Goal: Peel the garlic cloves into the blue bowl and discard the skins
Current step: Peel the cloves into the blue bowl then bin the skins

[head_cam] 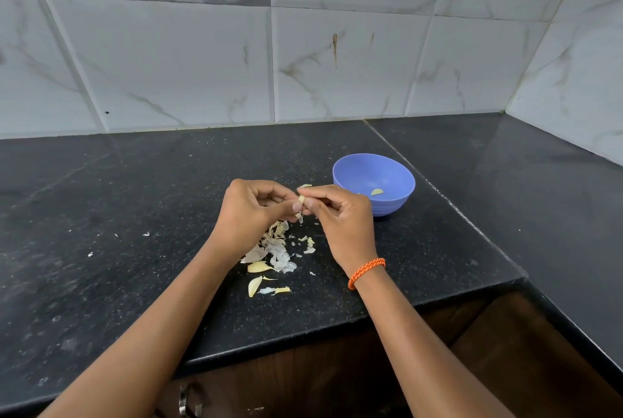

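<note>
My left hand [251, 210] and my right hand [337, 215] meet above the black counter, both pinching one small garlic clove [301, 199] between their fingertips. A shred of skin hangs below the clove. The blue bowl [391, 205] stands just right of my right hand and holds a peeled clove [377, 192]. Under my hands lies a pile of papery garlic skins [274, 249]. Two unpeeled cloves [259, 267] [254, 285] rest on the counter nearer to me.
The black granite counter [118, 215] runs to a tiled wall [202, 63] behind and turns a corner at the right. Its front edge [337, 326] is close, with wooden cabinet doors [472, 350] and a metal handle [188, 400] below. Skin flecks [90, 254] dot the left side.
</note>
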A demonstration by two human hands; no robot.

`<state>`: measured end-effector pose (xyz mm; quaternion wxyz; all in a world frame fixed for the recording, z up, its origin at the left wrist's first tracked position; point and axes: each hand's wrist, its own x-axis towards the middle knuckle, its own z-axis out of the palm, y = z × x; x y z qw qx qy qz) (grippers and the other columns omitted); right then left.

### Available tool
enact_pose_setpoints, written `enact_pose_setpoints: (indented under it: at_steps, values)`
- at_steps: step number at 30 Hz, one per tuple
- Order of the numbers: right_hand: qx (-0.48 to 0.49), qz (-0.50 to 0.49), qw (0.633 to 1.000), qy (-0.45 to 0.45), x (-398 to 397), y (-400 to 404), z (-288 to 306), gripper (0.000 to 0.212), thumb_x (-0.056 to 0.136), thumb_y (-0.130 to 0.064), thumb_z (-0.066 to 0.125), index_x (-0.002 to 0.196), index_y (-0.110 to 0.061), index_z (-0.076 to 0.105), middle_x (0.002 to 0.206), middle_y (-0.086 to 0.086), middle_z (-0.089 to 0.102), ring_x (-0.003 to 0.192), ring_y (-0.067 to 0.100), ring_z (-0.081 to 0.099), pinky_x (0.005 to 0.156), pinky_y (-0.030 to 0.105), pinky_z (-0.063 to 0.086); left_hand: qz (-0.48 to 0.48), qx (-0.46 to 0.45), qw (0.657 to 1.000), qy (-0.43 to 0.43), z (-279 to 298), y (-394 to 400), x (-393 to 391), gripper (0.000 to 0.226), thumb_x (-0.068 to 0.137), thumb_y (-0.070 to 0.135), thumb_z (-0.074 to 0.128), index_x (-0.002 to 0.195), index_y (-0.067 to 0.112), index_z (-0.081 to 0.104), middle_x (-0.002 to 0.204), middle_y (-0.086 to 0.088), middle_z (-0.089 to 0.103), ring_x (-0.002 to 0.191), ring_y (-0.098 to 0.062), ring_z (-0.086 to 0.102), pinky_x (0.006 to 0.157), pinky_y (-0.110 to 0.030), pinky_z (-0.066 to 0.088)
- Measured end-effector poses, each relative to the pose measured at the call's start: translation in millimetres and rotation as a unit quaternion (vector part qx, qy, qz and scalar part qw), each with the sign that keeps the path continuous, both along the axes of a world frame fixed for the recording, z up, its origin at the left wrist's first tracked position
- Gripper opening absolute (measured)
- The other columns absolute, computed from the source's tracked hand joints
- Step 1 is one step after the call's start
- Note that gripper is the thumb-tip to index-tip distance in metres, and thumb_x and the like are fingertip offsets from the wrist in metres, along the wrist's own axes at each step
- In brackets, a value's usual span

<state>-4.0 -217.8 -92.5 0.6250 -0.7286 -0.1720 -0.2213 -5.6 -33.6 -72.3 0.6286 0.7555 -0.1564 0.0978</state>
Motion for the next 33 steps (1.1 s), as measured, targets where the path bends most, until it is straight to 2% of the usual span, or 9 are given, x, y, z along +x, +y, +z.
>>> enact_pose_setpoints:
  at_steps: [3, 6, 12, 17, 21, 24, 27, 30, 33]
  values:
    - [0.010, 0.024, 1.000, 0.015, -2, -1, 2, 0.017, 0.095, 0.001, 0.075, 0.109, -0.007, 0.082, 0.103, -0.002, 0.080, 0.082, 0.021, 0.079, 0.079, 0.029, 0.064, -0.003, -0.019, 1.000, 0.010, 0, 2, 1, 0.008, 0.088, 0.002, 0.085, 0.092, -0.004, 0.080, 0.087, -0.019, 0.081, 0.079, -0.042, 0.079, 0.080, -0.043, 0.066]
    - [0.014, 0.040, 0.999, 0.021, -3, 0, 4, 0.016, 0.095, 0.001, 0.075, 0.109, -0.005, 0.082, 0.102, 0.000, 0.080, 0.082, 0.022, 0.079, 0.078, 0.027, 0.064, 0.002, -0.008, 1.000, -0.001, -1, 3, 2, 0.005, 0.088, 0.001, 0.085, 0.088, -0.002, 0.080, 0.084, -0.018, 0.080, 0.074, -0.045, 0.076, 0.079, -0.048, 0.066]
    - [0.041, 0.063, 0.996, 0.042, -3, 1, 4, 0.016, 0.096, 0.004, 0.072, 0.109, 0.000, 0.081, 0.104, 0.006, 0.079, 0.090, 0.024, 0.080, 0.078, 0.029, 0.065, -0.012, 0.009, 1.000, -0.006, -3, 4, 2, 0.006, 0.092, -0.002, 0.080, 0.086, -0.002, 0.078, 0.078, -0.017, 0.077, 0.065, -0.036, 0.073, 0.079, -0.048, 0.063]
    - [0.023, 0.068, 0.996, 0.048, -4, 1, 6, 0.013, 0.098, 0.001, 0.073, 0.109, 0.000, 0.079, 0.101, 0.009, 0.079, 0.082, 0.024, 0.080, 0.076, 0.031, 0.066, -0.020, -0.011, 1.000, 0.017, -2, -3, 0, 0.009, 0.095, -0.008, 0.071, 0.086, -0.008, 0.072, 0.078, -0.021, 0.075, 0.058, -0.034, 0.068, 0.065, -0.039, 0.059]
    - [0.017, 0.035, 0.997, 0.071, -5, -2, 6, 0.010, 0.096, 0.003, 0.070, 0.103, -0.003, 0.074, 0.089, 0.008, 0.080, 0.078, 0.022, 0.079, 0.076, 0.029, 0.064, -0.013, 0.015, 1.000, 0.006, -3, -2, 3, 0.007, 0.098, 0.004, 0.076, 0.092, 0.001, 0.080, 0.086, -0.014, 0.080, 0.061, -0.037, 0.071, 0.067, -0.050, 0.064]
    - [-0.035, 0.014, 0.997, 0.066, -6, 1, 7, 0.009, 0.094, 0.001, 0.073, 0.098, -0.007, 0.073, 0.085, 0.004, 0.079, 0.080, 0.014, 0.079, 0.075, 0.023, 0.062, 0.042, 0.084, 0.995, -0.022, -10, 1, 8, 0.013, 0.100, 0.010, 0.075, 0.093, 0.014, 0.085, 0.084, -0.001, 0.081, 0.063, -0.030, 0.075, 0.066, -0.054, 0.064]
    - [-0.132, -0.048, 0.989, 0.038, -2, -3, 6, 0.009, 0.091, -0.006, 0.079, 0.094, -0.014, 0.075, 0.083, -0.006, 0.075, 0.078, 0.008, 0.073, 0.070, 0.023, 0.062, 0.066, 0.152, 0.985, -0.053, -18, 5, 13, 0.034, 0.102, -0.005, 0.063, 0.105, 0.021, 0.085, 0.086, 0.007, 0.079, 0.069, -0.016, 0.073, 0.068, -0.040, 0.061]
    - [-0.249, -0.069, 0.966, 0.011, 0, -11, 4, 0.011, 0.092, -0.009, 0.075, 0.095, -0.019, 0.074, 0.083, -0.008, 0.070, 0.076, 0.011, 0.068, 0.072, 0.032, 0.062, 0.087, 0.211, 0.970, -0.080, -21, 6, 16, 0.058, 0.095, -0.018, 0.054, 0.117, 0.028, 0.084, 0.095, 0.016, 0.078, 0.080, -0.012, 0.070, 0.077, -0.037, 0.061]
    - [-0.363, -0.054, 0.930, 0.002, 0, -15, 4, 0.014, 0.093, -0.006, 0.070, 0.093, -0.019, 0.074, 0.087, -0.003, 0.068, 0.077, 0.016, 0.064, 0.073, 0.046, 0.058, 0.107, 0.222, 0.967, -0.067, -20, 6, 17, 0.049, 0.100, -0.006, 0.058, 0.113, 0.035, 0.083, 0.094, 0.021, 0.078, 0.072, -0.012, 0.067, 0.067, -0.039, 0.057]
